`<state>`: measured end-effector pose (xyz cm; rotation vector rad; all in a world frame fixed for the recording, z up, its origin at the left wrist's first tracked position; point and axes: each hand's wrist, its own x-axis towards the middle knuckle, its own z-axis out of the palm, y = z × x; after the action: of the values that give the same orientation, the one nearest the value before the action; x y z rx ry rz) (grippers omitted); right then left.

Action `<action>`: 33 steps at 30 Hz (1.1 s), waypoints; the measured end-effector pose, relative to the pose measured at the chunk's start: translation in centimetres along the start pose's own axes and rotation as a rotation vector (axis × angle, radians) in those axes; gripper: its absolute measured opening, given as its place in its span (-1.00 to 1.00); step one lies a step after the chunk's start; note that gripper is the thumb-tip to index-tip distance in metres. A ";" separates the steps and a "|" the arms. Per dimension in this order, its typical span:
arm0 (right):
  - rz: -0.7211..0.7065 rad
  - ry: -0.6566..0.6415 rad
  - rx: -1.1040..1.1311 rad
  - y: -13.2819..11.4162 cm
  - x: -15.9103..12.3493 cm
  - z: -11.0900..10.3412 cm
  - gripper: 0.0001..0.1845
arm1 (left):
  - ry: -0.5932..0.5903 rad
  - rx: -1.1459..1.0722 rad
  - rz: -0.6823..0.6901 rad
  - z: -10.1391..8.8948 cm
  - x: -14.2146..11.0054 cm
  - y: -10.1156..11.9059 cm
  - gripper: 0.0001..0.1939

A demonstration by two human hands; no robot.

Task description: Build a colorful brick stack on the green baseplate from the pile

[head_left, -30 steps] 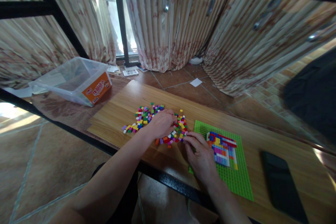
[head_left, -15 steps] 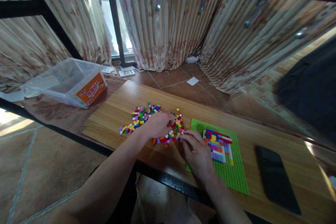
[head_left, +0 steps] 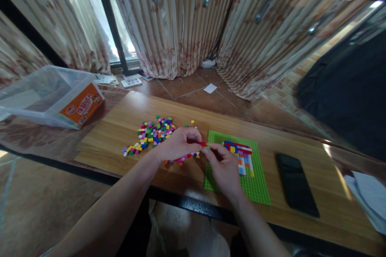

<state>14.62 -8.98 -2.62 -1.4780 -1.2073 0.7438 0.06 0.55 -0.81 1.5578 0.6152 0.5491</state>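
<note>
Left hand (head_left: 176,144), clamped on a red brick (head_left: 202,143), had just met right hand (head_left: 226,167), seemingly pinching a green brick (head_left: 207,147); picking from the pile (head_left: 157,131) at nine o'clock apparently paused.

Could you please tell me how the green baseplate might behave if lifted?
The green baseplate looks thin for its width, so it would probably feel light and flex slightly. Its studded surface should resist slipping from fingers. The multicoloured brick panel sits nearer the far edge, so that side may dip first.

Phone (head_left: 296,184) right of baseplate (head_left: 256,186), bin (head_left: 57,96) left of bricks (head_left: 150,134)
</note>
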 end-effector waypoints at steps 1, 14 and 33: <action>0.043 0.009 0.043 -0.1 0.1 -0.1 -0.76 | 0.025 -0.024 -0.003 0.3 0.1 0.0 -0.85; 0.184 0.054 0.337 -0.2 0.5 -0.6 -0.77 | 0.120 0.108 0.067 2.9 0.0 -0.5 -0.79; 0.184 -0.044 0.275 -0.6 0.7 -1.7 -0.74 | 0.030 0.107 0.080 2.3 -0.1 0.0 -0.79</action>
<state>16.17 -8.95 -1.53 -1.3593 -0.9655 1.0281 1.51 -1.21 -0.95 1.6834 0.6149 0.6089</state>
